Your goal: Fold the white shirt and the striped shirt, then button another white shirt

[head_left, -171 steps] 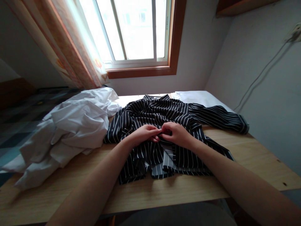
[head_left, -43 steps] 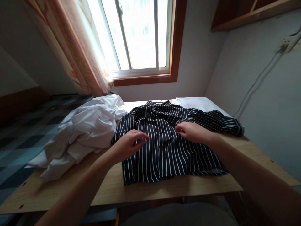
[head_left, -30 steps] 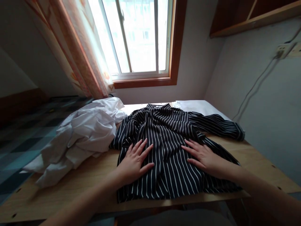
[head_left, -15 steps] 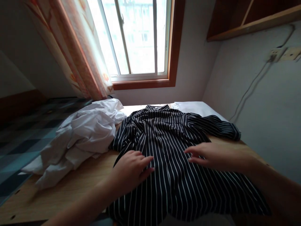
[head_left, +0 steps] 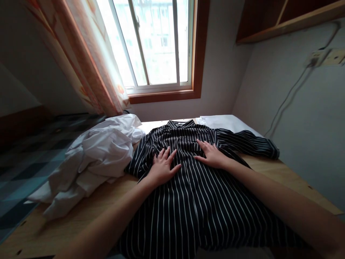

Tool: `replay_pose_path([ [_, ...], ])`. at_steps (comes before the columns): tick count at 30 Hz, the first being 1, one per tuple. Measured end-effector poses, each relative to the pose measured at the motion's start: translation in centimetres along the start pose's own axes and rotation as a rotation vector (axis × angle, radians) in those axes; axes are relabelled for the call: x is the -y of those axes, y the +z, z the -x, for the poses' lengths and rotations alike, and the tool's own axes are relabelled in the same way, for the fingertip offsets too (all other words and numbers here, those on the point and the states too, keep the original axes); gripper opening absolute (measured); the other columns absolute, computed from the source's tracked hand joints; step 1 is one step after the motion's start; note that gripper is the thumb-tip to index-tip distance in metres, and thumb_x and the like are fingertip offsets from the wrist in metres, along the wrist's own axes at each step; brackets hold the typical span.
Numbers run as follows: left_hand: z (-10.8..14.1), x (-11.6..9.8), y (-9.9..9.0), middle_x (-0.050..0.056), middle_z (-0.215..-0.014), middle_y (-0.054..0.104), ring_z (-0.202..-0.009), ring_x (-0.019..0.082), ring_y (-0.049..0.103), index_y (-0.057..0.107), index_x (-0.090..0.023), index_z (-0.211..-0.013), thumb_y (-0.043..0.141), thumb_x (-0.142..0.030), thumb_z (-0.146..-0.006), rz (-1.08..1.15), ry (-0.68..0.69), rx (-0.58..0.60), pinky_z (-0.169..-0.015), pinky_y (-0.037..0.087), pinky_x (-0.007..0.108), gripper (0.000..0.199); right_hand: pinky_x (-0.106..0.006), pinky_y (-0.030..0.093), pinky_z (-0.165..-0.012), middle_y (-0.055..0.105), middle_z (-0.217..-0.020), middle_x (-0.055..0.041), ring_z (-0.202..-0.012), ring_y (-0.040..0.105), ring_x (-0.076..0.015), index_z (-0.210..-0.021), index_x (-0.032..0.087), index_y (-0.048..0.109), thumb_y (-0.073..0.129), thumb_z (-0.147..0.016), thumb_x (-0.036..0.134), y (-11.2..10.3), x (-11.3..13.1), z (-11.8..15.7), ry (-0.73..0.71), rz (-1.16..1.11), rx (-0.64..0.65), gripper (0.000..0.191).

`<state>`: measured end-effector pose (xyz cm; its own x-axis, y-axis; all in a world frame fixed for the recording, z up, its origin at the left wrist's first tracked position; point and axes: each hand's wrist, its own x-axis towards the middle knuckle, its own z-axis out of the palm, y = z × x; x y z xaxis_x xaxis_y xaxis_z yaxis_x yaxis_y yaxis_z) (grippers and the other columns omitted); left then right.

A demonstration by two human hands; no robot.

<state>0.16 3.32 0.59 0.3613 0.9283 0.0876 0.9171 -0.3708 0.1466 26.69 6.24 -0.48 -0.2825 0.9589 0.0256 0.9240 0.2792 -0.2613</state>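
A black shirt with white stripes [head_left: 185, 201] lies spread on the wooden table [head_left: 107, 201], its collar toward the window and its hem toward me. On the left part of its chest rests my left hand [head_left: 163, 168], fingers spread flat on the cloth. My right hand [head_left: 211, 154] lies on the right part of the chest, also with fingers apart. Neither hand grips the fabric. One sleeve stretches out to the right across the table; the left sleeve sits bunched beside the body of the shirt.
Crumpled white cloth [head_left: 99, 147] is heaped at the table's left side. A flat white sheet [head_left: 226, 122] lies at the back right. Checked fabric [head_left: 24, 162] covers the surface to the left. A power cord [head_left: 285, 97] hangs along the right wall below a socket.
Both hands have moved forward, from above the middle of the shirt to its chest. Their fingers have spread and now lie on the cloth.
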Motion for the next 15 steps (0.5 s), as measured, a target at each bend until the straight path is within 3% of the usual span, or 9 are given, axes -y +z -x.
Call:
replay_pose_path([
  [4, 2.8, 0.0, -1.0, 0.006, -0.161, 0.027, -0.149, 0.035, 0.018, 0.037, -0.033, -0.150, 0.040, -0.068, -0.091, 0.010, 0.129, 0.075, -0.116, 0.012, 0.066, 0.068, -0.058, 0.012, -0.119, 0.018, -0.163, -0.0104, -0.150, 0.012, -0.0325, -0.155, 0.028, 0.028, 0.031, -0.087, 0.079, -0.3, -1.3, 2.8, -0.077, 0.042, 0.051, 0.085],
  [6, 4.1, -0.2, -1.5, 0.006, -0.161, 0.027, -0.149, 0.036, 0.018, 0.036, -0.034, -0.150, 0.038, -0.069, -0.091, 0.011, 0.190, 0.123, -0.115, 0.011, 0.068, 0.069, -0.058, 0.012, -0.119, 0.018, -0.163, -0.0103, -0.150, 0.012, -0.0327, -0.154, 0.028, 0.031, 0.033, -0.085, 0.081, -1.0, -1.5, 4.0, -0.121, 0.053, 0.083, 0.087],
  [9, 5.9, -0.8, -2.0, 0.006, -0.162, 0.025, -0.149, 0.037, 0.018, 0.032, -0.035, -0.152, 0.037, -0.071, -0.091, 0.019, 0.271, 0.158, -0.115, 0.011, 0.069, 0.071, -0.057, 0.016, -0.119, 0.030, -0.159, -0.0105, -0.148, 0.021, -0.0341, -0.148, 0.027, 0.043, 0.038, -0.084, 0.080, -2.6, -1.3, 4.9, -0.141, 0.039, 0.105, 0.084],
  [12, 7.5, -1.6, -2.1, 0.006, -0.162, 0.024, -0.148, 0.038, 0.019, 0.030, -0.036, -0.153, 0.037, -0.073, -0.089, 0.001, 0.296, 0.184, -0.114, 0.014, 0.069, 0.074, -0.051, 0.029, -0.116, 0.050, -0.146, -0.0114, -0.140, 0.038, -0.0316, -0.125, 0.022, 0.067, 0.037, -0.094, 0.066, -4.1, -0.2, 4.2, -0.178, 0.004, 0.051, 0.062],
  [15, 8.3, -2.4, -2.2, 0.008, -0.160, 0.028, -0.146, 0.040, 0.024, 0.031, -0.035, -0.152, 0.038, -0.078, -0.085, -0.031, 0.282, 0.186, -0.112, 0.019, 0.070, 0.080, -0.043, 0.036, -0.113, 0.057, -0.139, -0.0106, -0.133, 0.047, -0.0265, -0.127, 0.020, 0.064, 0.046, -0.097, 0.046, -4.4, 1.5, 2.2, -0.233, -0.020, -0.078, 0.043],
])
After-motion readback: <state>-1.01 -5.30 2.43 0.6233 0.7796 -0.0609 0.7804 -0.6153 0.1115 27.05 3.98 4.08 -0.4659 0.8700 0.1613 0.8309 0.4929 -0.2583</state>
